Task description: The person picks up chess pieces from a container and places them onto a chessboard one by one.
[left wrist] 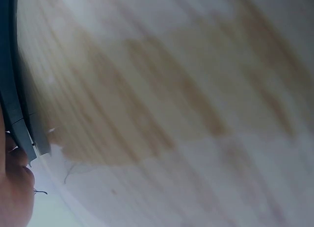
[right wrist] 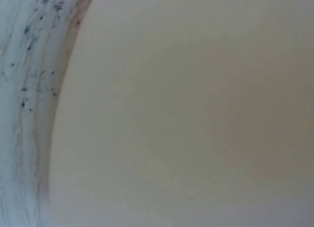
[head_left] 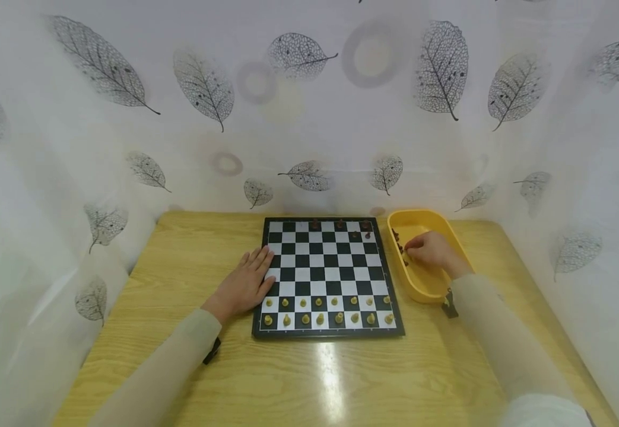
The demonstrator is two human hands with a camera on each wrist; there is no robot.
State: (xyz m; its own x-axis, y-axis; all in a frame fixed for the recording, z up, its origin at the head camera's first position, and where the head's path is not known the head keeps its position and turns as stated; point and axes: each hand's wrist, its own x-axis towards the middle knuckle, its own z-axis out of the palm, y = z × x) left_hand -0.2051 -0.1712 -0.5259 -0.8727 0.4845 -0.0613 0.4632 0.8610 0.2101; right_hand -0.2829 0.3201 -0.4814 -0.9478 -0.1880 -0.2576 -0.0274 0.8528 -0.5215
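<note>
A black-and-white chessboard (head_left: 317,274) lies on the table in the head view. Yellow chess pieces (head_left: 318,302) fill its two near rows, and several dark red pieces (head_left: 340,223) stand toward the far right corner. My left hand (head_left: 243,283) rests with extended fingers on the board's left edge. At the right, my right hand (head_left: 433,251) reaches into a yellow tray (head_left: 418,295), its fingertips pinching a small dark red chess piece (head_left: 407,249), partly hidden. Other dark red pieces (head_left: 396,235) lie along the tray's left side. In the left wrist view, fingers (left wrist: 19,188) touch the board's dark edge (left wrist: 12,85).
The wooden table (head_left: 208,237) meets a leaf-patterned curtain (head_left: 309,118) at the back and sides. The tray stands just right of the board. The right wrist view shows mostly a blurred pale surface.
</note>
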